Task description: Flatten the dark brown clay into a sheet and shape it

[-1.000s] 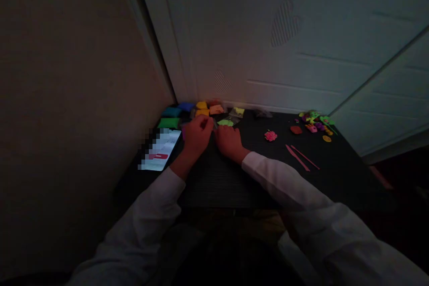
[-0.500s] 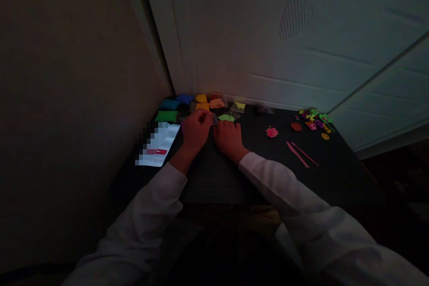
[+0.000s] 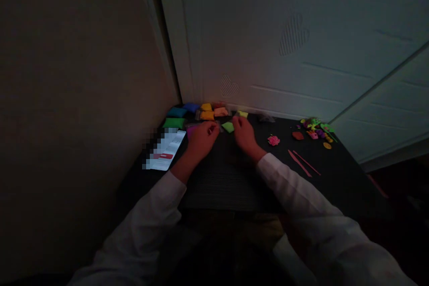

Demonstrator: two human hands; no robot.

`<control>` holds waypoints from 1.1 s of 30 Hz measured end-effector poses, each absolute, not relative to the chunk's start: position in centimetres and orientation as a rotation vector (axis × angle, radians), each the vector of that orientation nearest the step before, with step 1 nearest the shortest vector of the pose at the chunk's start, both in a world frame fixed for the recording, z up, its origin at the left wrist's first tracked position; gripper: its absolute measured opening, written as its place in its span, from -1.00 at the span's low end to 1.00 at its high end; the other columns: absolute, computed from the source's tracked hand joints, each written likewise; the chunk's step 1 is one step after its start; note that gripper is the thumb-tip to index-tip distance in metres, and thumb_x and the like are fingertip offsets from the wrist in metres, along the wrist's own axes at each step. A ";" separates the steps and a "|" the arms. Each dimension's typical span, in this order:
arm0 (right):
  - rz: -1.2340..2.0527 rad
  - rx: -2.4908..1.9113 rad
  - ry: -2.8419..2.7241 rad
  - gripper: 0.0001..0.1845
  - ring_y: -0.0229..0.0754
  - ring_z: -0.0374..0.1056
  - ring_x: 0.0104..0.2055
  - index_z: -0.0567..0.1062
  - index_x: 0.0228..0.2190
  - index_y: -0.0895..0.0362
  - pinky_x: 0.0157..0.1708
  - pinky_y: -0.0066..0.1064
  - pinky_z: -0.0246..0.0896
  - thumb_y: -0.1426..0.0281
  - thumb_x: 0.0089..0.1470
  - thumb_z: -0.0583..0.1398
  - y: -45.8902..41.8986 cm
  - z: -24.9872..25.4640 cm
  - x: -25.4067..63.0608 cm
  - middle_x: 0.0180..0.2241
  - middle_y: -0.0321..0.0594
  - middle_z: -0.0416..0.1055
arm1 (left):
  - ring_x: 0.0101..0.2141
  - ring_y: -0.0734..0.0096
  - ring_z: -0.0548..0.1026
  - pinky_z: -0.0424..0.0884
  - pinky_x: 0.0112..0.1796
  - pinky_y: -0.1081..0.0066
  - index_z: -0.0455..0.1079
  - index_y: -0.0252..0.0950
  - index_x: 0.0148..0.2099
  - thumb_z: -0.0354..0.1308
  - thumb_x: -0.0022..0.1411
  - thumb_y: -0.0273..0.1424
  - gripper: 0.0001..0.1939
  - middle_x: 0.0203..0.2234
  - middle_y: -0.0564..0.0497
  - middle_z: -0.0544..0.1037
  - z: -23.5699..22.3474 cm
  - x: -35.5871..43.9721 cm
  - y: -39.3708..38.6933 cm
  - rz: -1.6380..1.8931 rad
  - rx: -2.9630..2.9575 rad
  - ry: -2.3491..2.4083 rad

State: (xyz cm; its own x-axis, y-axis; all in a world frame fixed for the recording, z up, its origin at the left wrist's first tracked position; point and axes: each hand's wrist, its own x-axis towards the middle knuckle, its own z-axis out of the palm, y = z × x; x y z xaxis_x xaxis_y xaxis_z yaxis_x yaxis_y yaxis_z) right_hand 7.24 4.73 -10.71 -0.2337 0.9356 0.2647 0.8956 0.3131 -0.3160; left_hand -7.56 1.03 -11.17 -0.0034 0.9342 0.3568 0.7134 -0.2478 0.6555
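In the dim light, my left hand (image 3: 203, 137) is closed in a pinch over the desk; whatever lies between its fingertips is too dark to make out. A purple packet (image 3: 190, 131) shows partly from behind that hand. My right hand (image 3: 245, 135) is also closed, its fingertips by the right corner of a light green packet (image 3: 228, 127). I cannot tell if the fingers grip it or something small. Just behind the right hand lies a yellow-green packet (image 3: 242, 114).
Clay-like packets in several colours, including a green one (image 3: 174, 123), line the back left. A lit phone (image 3: 167, 154) lies at left. To the right are a pink flower (image 3: 273, 140), a reddish-brown piece (image 3: 297, 136), pink tools (image 3: 299, 163) and a colourful pile (image 3: 317, 129). A white panel (image 3: 254, 53) rises behind.
My right hand has moved right, away from my left, and its fingers have drawn into a pinch. My left hand stays pinched. The view has shifted a little.
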 end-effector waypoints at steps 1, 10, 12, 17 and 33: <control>0.153 -1.600 -2.192 -0.41 -0.23 0.24 -0.19 0.31 -0.18 0.23 -0.26 -0.41 0.09 0.27 0.19 -0.40 4.6 -10.2 8.2 -0.21 -0.09 0.33 | -0.32 0.41 0.42 0.30 -0.27 0.44 0.39 -0.30 -0.22 -0.10 0.17 -0.28 -0.71 -0.33 -0.01 0.50 -11.4 -7.5 0.7 1.017 2.049 1.653; 0.389 -1.274 -2.549 -0.65 -0.20 0.26 -0.15 0.41 -0.19 0.14 -0.13 -0.38 0.13 0.22 0.00 0.14 -2.6 -12.5 16.3 -0.22 -0.15 0.36 | -0.25 0.36 0.40 0.29 -0.21 0.41 0.44 -0.24 -0.30 0.07 0.07 -0.28 -0.80 -0.34 -0.01 0.48 -13.5 -5.4 -0.6 0.530 2.254 1.324; 0.404 -1.254 -2.561 -0.66 -0.21 0.25 -0.14 0.40 -0.17 0.15 -0.11 -0.38 0.13 0.26 0.02 0.13 -2.8 -12.9 16.8 -0.21 -0.15 0.36 | -0.33 0.39 0.42 0.31 -0.31 0.44 0.43 -0.25 -0.32 0.06 0.08 -0.27 -0.80 -0.40 0.01 0.48 -13.5 -5.2 -0.4 0.484 2.236 1.328; 0.404 -1.237 -2.579 -0.67 -0.21 0.26 -0.14 0.41 -0.17 0.12 -0.11 -0.38 0.13 0.29 -0.01 0.16 -2.0 -12.5 17.4 -0.21 -0.17 0.36 | -0.39 0.44 0.44 0.32 -0.39 0.49 0.41 -0.24 -0.30 -0.01 0.11 -0.24 -0.76 -0.41 0.05 0.50 -13.0 -4.9 -0.2 0.427 2.213 1.377; 0.017 -1.715 -2.252 -0.66 -0.13 0.27 -0.18 0.36 -0.23 0.14 -0.23 -0.30 0.13 0.33 0.18 -0.15 2.0 -12.0 12.0 -0.23 -0.10 0.36 | -0.16 0.20 0.35 0.22 -0.19 0.26 0.33 -0.33 -0.21 -0.19 0.22 -0.46 -0.73 -0.27 -0.15 0.43 -13.1 2.4 0.4 0.599 2.328 2.071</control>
State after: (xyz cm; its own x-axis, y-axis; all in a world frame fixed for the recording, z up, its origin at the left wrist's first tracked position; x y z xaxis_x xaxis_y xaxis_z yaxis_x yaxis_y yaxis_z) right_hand 11.97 1.96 -11.96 -0.2352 0.9427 0.2365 0.9391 0.2832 -0.1947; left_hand 2.36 0.37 -13.12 0.0773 0.9516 0.2973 0.9635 -0.1480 0.2232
